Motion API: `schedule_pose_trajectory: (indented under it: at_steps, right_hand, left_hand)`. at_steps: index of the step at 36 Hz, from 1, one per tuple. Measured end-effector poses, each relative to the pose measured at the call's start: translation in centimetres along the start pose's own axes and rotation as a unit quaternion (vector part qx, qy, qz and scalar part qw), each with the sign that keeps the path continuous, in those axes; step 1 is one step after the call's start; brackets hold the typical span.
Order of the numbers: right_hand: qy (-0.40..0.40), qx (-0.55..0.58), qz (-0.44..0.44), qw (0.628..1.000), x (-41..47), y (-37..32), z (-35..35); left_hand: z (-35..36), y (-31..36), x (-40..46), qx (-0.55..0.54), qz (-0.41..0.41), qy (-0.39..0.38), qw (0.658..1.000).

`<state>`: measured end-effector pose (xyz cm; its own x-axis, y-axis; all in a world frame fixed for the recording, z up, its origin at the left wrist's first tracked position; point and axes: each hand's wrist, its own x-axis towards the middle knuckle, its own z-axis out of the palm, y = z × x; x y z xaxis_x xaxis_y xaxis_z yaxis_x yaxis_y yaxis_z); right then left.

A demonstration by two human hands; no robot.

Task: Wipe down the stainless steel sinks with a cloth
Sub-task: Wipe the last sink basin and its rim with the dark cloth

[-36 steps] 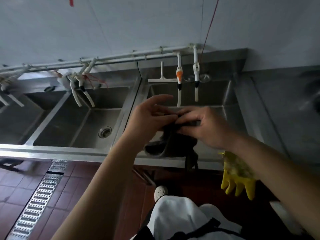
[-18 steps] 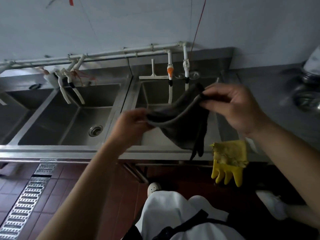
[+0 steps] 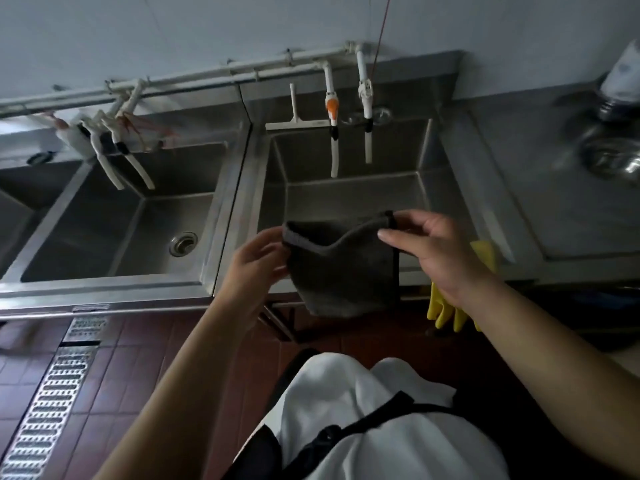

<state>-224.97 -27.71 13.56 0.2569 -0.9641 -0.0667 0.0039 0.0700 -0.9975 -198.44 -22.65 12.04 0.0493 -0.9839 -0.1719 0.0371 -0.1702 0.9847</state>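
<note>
above right sink (image 3: 349,199), cloth (image 3: 346,271) between left hand (image 3: 258,268), right hand (image 3: 438,252), both pinching corners

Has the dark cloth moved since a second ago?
Yes. The dark cloth was bunched at the sink's front rim; now it hangs spread between both hands.

Pale blue wall (image 3: 173,36), red-brown tiled floor (image 3: 145,358), metal drain grate (image 3: 52,410)

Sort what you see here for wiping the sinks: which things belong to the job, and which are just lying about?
Job: dark cloth, pinched by left hand and right hand; right sink; left sink.
Lying about: yellow gloves, white squeegee, metal bowl.
</note>
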Motion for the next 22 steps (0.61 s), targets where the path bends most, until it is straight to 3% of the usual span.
schedule_pose_trajectory:
  at_steps: [3, 5, 9, 14, 19, 22]
  right_hand:
    - [0.026, 0.008, 0.026, 0.999, -0.2, 0.9, 1.4]
    - [0.052, 0.008, 0.040, 0.998, -0.2, 1.4, 2.4]
    - [0.085, -0.034, 0.083, 0.992, 0.9, 2.5, 3.9]
    - [0.119, -0.146, 0.084, 0.979, 4.5, 2.3, 4.1]
    - [0.166, -0.121, 0.021, 0.978, 6.8, 0.6, 4.6]
    - [0.187, -0.149, 0.006, 0.971, 6.3, 2.0, 5.4]
  left_hand:
    - [-1.3, -1.5, 0.7, -0.051, -0.056, -0.087, 0.993]
    - [-1.2, -2.5, 0.9, -0.009, -0.080, -0.116, 0.990]
    - [-0.8, -4.4, 1.8, 0.089, -0.092, -0.052, 0.990]
    - [-2.8, -2.2, 5.5, 0.224, -0.002, -0.031, 0.974]
    - [-4.4, 2.3, 8.7, 0.281, 0.141, -0.023, 0.949]
    - [-5.6, 1.8, 8.8, 0.337, 0.181, -0.050, 0.923]
